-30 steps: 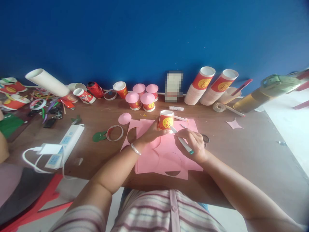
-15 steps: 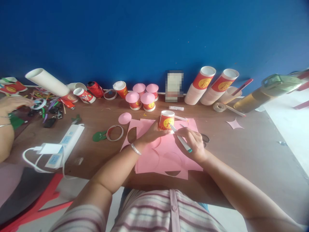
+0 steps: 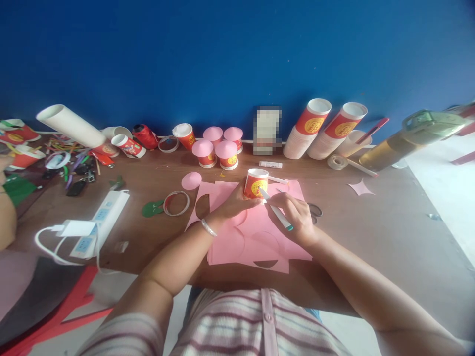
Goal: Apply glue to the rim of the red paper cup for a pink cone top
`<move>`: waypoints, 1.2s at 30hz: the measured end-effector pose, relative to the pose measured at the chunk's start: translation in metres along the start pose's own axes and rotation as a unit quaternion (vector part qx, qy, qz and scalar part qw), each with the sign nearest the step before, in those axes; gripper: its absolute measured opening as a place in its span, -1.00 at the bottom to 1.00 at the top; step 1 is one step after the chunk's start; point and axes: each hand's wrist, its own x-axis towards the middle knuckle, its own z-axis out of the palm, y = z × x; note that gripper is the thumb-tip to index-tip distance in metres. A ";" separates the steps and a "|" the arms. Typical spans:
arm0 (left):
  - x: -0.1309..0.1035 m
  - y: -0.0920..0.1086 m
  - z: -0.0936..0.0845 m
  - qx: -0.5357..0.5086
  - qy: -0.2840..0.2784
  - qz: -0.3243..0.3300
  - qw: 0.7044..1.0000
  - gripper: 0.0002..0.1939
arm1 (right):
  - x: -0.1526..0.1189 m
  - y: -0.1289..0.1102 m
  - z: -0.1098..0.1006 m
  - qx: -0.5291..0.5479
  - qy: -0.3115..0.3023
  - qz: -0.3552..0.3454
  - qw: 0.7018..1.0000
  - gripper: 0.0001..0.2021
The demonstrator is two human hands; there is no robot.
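Note:
A red paper cup [image 3: 256,185] with a yellow emblem stands upright in my left hand [image 3: 237,200], whose fingers are closed around its lower part. My right hand [image 3: 299,215] grips a white utility knife [image 3: 280,216] with a green end, and the knife's tip meets the emblem on the cup's front. Whether the tip has gone through the cup wall I cannot tell. Under both hands lie pink paper sheets [image 3: 260,247] with round cut-outs and drawn circles. Scissors [image 3: 315,210] are partly hidden behind my right hand.
Several cups with pink cone tops [image 3: 227,148] stand at the back, beside a loose pink cone [image 3: 191,180]. Two cup stacks [image 3: 313,121] lean rightward. A tape roll [image 3: 337,161], a bottle [image 3: 386,148] and a power strip [image 3: 100,222] lie around. Another person's arm [image 3: 7,220] shows at far left.
My hands, the cup and the knife stay almost in place. At the far left, the other person's hand has drawn back toward the picture's edge, uncovering a red cup.

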 end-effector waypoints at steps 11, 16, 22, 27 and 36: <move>0.000 -0.001 -0.001 0.013 -0.002 -0.001 1.000 -0.43 | -0.003 0.002 0.000 0.013 -0.020 -0.008 1.000 -0.70; 0.001 -0.002 -0.003 0.014 -0.001 -0.006 1.000 -0.45 | -0.002 0.001 0.000 0.010 -0.021 -0.012 1.000 -0.71; 0.000 0.006 -0.001 -0.012 -0.012 -0.009 1.000 -0.51 | 0.001 -0.001 -0.001 0.000 -0.006 -0.021 1.000 -0.76; -0.001 0.008 0.000 -0.048 -0.013 -0.012 0.999 -0.43 | 0.001 -0.001 -0.002 -0.004 -0.007 -0.017 1.000 -0.76; -0.001 0.014 0.002 -0.055 -0.007 -0.023 0.998 -0.45 | 0.000 0.001 -0.002 -0.009 -0.006 -0.016 1.000 -0.80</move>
